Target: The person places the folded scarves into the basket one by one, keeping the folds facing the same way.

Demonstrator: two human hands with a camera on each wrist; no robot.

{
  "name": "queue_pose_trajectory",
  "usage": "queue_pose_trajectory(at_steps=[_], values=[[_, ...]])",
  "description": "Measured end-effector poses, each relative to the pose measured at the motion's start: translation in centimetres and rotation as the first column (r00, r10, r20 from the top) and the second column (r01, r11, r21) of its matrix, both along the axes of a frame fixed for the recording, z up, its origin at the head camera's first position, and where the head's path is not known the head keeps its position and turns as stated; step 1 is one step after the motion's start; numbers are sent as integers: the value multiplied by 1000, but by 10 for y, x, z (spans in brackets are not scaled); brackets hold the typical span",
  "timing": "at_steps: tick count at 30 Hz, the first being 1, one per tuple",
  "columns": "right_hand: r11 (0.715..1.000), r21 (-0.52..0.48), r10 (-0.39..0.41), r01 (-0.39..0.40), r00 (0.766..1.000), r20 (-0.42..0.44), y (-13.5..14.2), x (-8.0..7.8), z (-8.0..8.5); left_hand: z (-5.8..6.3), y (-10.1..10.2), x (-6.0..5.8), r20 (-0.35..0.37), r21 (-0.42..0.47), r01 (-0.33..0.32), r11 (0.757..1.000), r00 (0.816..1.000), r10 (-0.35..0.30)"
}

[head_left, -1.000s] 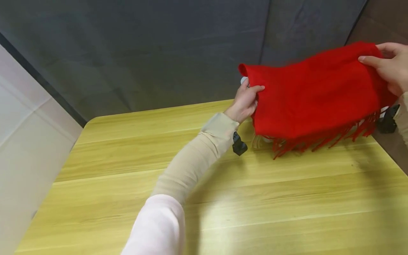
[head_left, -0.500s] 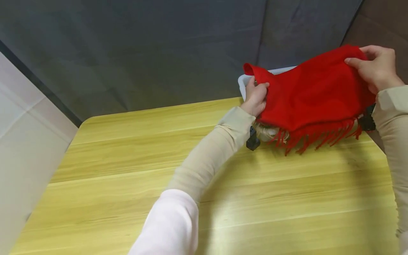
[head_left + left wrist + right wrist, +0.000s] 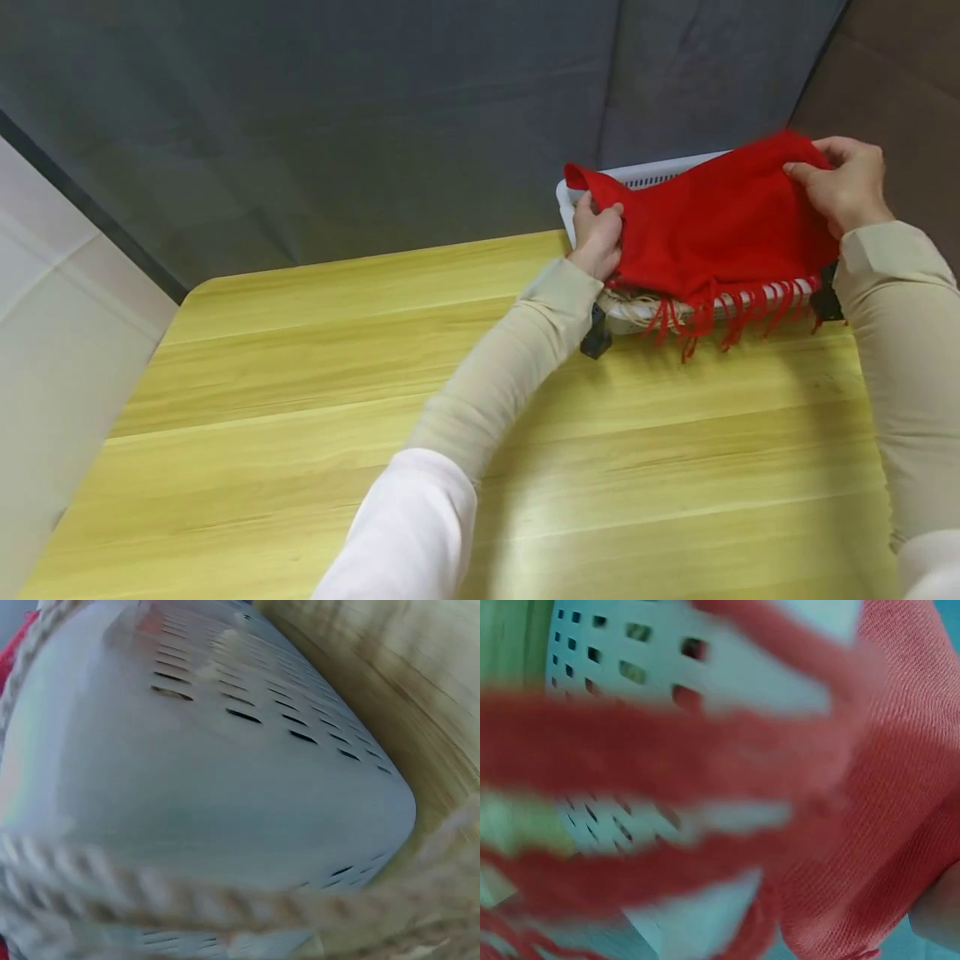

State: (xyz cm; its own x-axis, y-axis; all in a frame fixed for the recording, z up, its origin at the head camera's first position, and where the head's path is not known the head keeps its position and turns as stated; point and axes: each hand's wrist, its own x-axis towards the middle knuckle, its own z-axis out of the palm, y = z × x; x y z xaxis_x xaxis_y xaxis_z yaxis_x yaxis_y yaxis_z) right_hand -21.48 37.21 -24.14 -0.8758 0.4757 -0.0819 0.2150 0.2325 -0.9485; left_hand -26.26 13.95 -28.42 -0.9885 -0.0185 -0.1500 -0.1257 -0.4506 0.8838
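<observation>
A folded red scarf [image 3: 720, 221] with a fringe along its near edge is spread between both hands over a white slotted plastic basket [image 3: 667, 169]. My left hand [image 3: 597, 237] pinches its left end, thumb on top, at the basket's left side. At the right end, my right hand [image 3: 853, 185] grips the other edge between thumb and fingers. Beige fringe strands [image 3: 633, 308] hang over the basket's front left rim. The left wrist view has twisted beige strands [image 3: 225, 900] crossing before the basket wall; red fringe [image 3: 652, 750] blurs across the right wrist view.
The basket stands at the back right of a yellow wood-grain table [image 3: 375, 400]. Behind it hangs a dark grey curtain [image 3: 337, 125]. A pale wall panel [image 3: 67, 333] is at left and a brown surface [image 3: 900, 100] at far right.
The scarf has come down and left onto the basket, the right hand moving left and lower with it. The left hand has shifted slightly right and down. More of the basket's rim shows.
</observation>
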Motion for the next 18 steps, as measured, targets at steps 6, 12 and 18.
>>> queue_pose_trajectory(at_steps=[6, 12, 18], values=[[998, 66, -20, 21, 1000, -8, -1, -3, -9, -1, -2, 0, 4, -22, 39, 999, 999, -39], [994, 100, -36, 34, 999, 16, 1, -4, -18, -3, -4, 1, 16, -14, 59, 998, 998, -59], [995, 100, -36, 30, 998, 53, 1, -4, -23, -6, -2, 1, -4, 2, 42, 999, 999, -42]])
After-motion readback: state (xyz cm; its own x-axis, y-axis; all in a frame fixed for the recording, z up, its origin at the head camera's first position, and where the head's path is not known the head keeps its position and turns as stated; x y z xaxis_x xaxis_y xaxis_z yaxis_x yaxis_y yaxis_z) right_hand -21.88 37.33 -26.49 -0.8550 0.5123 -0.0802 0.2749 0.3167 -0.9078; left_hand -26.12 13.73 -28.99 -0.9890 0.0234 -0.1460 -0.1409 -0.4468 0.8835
